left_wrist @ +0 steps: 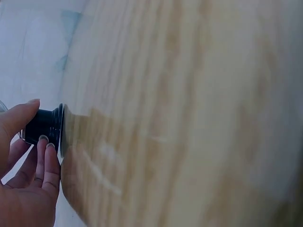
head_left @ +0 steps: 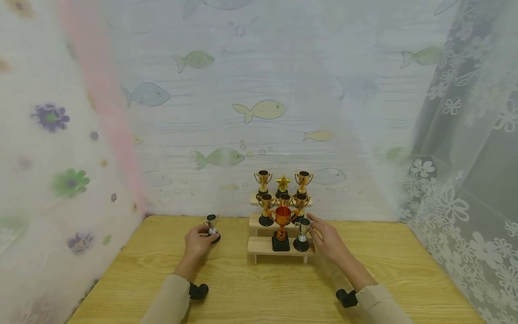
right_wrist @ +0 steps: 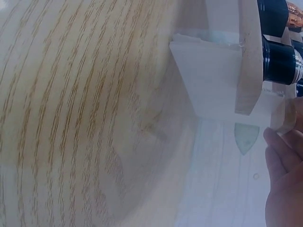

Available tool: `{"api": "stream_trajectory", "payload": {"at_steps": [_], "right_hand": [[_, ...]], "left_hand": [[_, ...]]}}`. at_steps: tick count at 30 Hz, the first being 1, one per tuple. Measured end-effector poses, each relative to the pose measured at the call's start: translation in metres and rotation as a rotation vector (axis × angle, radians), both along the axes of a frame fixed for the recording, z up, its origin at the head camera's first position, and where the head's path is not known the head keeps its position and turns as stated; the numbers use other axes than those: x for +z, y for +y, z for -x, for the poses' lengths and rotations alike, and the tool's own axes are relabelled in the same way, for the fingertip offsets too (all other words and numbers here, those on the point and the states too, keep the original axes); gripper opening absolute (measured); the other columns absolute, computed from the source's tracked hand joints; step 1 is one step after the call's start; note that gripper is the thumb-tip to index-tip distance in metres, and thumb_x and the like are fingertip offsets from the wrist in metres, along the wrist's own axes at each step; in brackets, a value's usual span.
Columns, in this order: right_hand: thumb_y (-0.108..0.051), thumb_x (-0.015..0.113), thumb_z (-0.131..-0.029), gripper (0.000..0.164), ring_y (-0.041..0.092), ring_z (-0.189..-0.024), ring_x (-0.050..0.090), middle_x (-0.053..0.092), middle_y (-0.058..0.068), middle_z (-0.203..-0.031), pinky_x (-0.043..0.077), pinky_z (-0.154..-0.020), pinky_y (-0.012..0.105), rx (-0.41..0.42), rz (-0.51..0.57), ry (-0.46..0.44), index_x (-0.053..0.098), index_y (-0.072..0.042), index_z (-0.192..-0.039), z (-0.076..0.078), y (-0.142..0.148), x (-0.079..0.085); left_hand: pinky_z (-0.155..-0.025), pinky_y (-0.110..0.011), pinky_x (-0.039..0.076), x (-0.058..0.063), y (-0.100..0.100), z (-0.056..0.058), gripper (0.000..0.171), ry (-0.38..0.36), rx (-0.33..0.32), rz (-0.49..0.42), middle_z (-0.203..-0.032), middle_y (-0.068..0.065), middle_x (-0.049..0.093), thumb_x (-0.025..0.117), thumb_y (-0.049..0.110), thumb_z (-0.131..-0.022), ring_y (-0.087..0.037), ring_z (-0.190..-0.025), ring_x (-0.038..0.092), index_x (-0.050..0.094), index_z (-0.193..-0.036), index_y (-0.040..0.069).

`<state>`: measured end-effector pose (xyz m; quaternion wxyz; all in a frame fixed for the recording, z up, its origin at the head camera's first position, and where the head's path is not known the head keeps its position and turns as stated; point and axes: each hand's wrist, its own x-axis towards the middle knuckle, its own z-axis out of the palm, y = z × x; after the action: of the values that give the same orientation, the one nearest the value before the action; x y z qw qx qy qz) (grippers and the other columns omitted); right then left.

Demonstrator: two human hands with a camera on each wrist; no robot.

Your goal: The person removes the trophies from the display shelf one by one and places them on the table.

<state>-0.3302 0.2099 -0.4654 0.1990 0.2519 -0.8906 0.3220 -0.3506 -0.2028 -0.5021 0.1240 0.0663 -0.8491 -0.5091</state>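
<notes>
Left hand (head_left: 196, 243) pinches silver cup (head_left: 212, 222) | cup left of stand (head_left: 259, 246), well apart from right hand (head_left: 329, 243) | right hand by stand, can't tell if gripping

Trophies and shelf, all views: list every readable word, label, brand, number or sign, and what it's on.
None readable in any view.
Silver cup in left hand: no lettering seen on its black base.
Orange cup, gold cups, star trophy: any marking too small to read.
Shelf: no lettering seen.
Backdrop: fish drawings, no letters seen.
</notes>
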Motion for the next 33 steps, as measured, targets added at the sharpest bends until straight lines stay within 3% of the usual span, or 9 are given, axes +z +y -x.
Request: {"api": "stream_trajectory", "payload": {"at_steps": [26, 33], "right_hand": [[-0.001, 0.059, -0.101, 0.015, 0.049, -0.128, 0.054, 0.053, 0.025, -0.147, 0.045, -0.103, 0.06, 0.003, 0.0, 0.003, 0.07, -0.005, -0.092, -0.0001, -0.0005, 0.0032], [-0.002, 0.059, -0.102, 0.017, 0.049, -0.127, 0.055, 0.054, 0.026, -0.146, 0.046, -0.102, 0.061, -0.001, -0.006, 0.009, 0.069, -0.006, -0.089, -0.0004, -0.0007, 0.0006]], "left_hand": [[-0.088, -0.053, 0.055, -0.0011, -0.0014, 0.0008, 0.028, 0.02, -0.009, 0.046, -0.11, -0.024, 0.069, 0.081, 0.011, -0.088, -0.042, -0.103, 0.068, 0.07, -0.109, -0.005], [-0.087, -0.052, 0.056, -0.0033, -0.0051, -0.0045, 0.033, 0.008, -0.026, 0.029, -0.11, -0.024, 0.068, 0.082, 0.011, -0.087, -0.041, -0.101, 0.07, 0.069, -0.113, -0.006]]}}
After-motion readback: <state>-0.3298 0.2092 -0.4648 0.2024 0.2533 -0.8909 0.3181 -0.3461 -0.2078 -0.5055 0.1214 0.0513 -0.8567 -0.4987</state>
